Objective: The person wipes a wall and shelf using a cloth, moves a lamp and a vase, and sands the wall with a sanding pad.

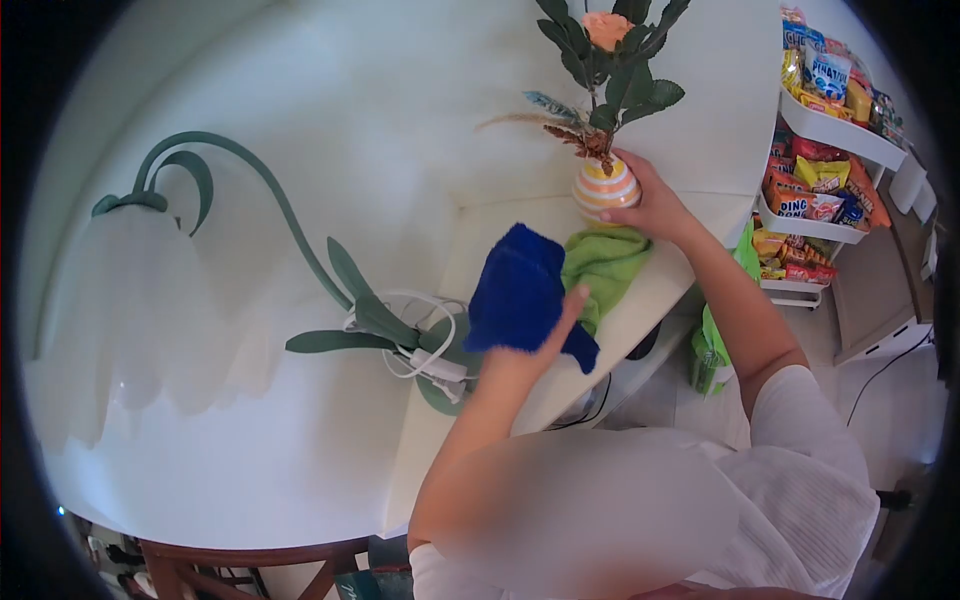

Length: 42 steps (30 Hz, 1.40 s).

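Note:
My right hand [645, 200] is wrapped around the side of a round vase [590, 190] with orange, yellow and white stripes. Leafy stems [630, 90] and a peach-coloured flower [608, 30] rise out of it. A blue cloth [515, 290] covers most of my left hand [530, 355]; only the thumb and wrist show, with the thumb along the cloth's edge. Between the two hands a crumpled green cloth [610, 260] lies on the white shelf [560, 385], just in front of the vase.
A green flower-shaped lamp stem [270, 185] with a white shade [150, 320] arches at the left. White cable [400, 365] coils by its base. At right stands a tiered cart [840, 130] full of snack bags. A wooden chair [250, 555] is at bottom left.

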Motion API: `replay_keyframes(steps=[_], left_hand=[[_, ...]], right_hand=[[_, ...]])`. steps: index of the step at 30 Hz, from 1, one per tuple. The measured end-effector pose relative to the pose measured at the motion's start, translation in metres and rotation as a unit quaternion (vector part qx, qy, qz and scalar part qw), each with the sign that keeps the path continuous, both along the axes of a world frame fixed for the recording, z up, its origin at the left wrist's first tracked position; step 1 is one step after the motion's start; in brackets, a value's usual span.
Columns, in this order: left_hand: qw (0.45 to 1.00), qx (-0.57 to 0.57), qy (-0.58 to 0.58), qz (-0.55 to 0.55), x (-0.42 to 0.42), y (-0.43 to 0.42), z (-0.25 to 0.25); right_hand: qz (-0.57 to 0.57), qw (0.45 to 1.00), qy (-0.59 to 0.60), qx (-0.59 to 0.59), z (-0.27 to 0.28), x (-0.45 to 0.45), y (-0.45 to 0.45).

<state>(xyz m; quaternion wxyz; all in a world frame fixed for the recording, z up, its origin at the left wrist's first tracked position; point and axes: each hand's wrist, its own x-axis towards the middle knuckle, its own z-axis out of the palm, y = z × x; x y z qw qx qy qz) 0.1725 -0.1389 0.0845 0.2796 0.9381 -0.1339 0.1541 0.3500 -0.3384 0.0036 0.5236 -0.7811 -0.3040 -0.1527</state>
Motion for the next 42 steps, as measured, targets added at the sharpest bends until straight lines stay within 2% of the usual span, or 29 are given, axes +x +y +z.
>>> replay_keyframes(steps=[2,4,8,9,10,12,14,15,16,17,19,21,23,24,27,29,31,34,37,39,42], left_hand=[[0.981,-0.177,0.069,0.042,0.019,-0.005,-0.007],[0.909,-0.377,0.139,0.111,0.033,-0.013,-0.012],[0.784,-0.570,0.193,0.149,0.046,-0.006,-0.059],[0.786,-0.592,0.150,0.089,0.049,0.002,-0.080],[0.761,-0.611,0.194,0.100,0.050,0.001,-0.080],[0.896,-0.428,0.115,0.033,0.047,0.005,-0.078],[0.915,-0.392,0.091,-0.018,0.046,0.004,-0.083],[0.939,-0.318,0.128,0.020,0.041,0.006,-0.080],[0.977,-0.199,0.072,-0.030,0.045,0.016,-0.091],[0.976,-0.210,0.044,-0.024,0.048,0.016,-0.086],[0.930,-0.363,0.062,-0.006,0.046,0.007,-0.080],[0.777,-0.614,0.136,0.013,0.042,0.001,-0.077],[0.908,-0.414,-0.023,0.053,0.043,0.003,-0.079],[0.946,-0.301,-0.102,0.063,0.047,0.004,-0.080],[0.964,-0.228,-0.117,0.075,0.050,0.010,-0.079],[0.949,-0.280,-0.138,0.051,0.057,0.010,-0.081],[0.952,-0.225,-0.201,0.054,0.056,0.008,-0.070],[0.970,-0.120,-0.196,0.072,0.044,0.004,-0.087],[0.966,0.023,-0.250,0.056,0.040,0.001,-0.095],[0.972,-0.019,-0.230,0.032,0.040,0.004,-0.093],[0.967,-0.090,-0.237,0.031,0.044,0.006,-0.091]], right_hand=[[0.013,0.999,-0.030,-0.009,-0.006,0.004,-0.003],[0.020,0.998,-0.052,-0.012,-0.011,0.006,-0.003],[0.026,0.997,-0.074,0.003,-0.011,0.008,-0.002],[0.025,0.996,-0.079,-0.011,-0.008,0.009,-0.003],[0.027,0.996,-0.084,-0.025,-0.006,0.010,-0.004],[0.051,0.998,-0.037,-0.018,-0.009,0.012,-0.004],[0.075,0.997,0.009,-0.018,-0.019,0.017,-0.009],[0.107,0.992,0.066,0.014,-0.020,0.017,-0.008],[0.138,0.981,0.126,0.048,-0.020,0.015,-0.008],[0.166,0.964,0.188,0.082,-0.019,0.014,-0.006],[0.171,0.965,0.175,0.097,-0.020,0.012,-0.004],[0.176,0.963,0.167,0.119,-0.013,0.006,-0.004],[0.169,0.965,0.158,0.126,-0.015,0.004,-0.004],[0.159,0.967,0.151,0.130,-0.015,0.004,-0.005],[0.151,0.976,0.100,0.121,-0.023,0.011,-0.009],[0.139,0.982,0.082,0.099,-0.025,0.015,-0.010],[0.132,0.985,0.070,0.082,-0.021,0.014,-0.011],[0.131,0.987,0.060,0.070,-0.016,0.010,-0.011],[0.149,0.984,0.065,0.079,-0.014,0.008,-0.009],[0.163,0.978,0.086,0.098,-0.011,0.007,-0.008],[0.166,0.980,0.053,0.094,-0.017,0.015,-0.010]])
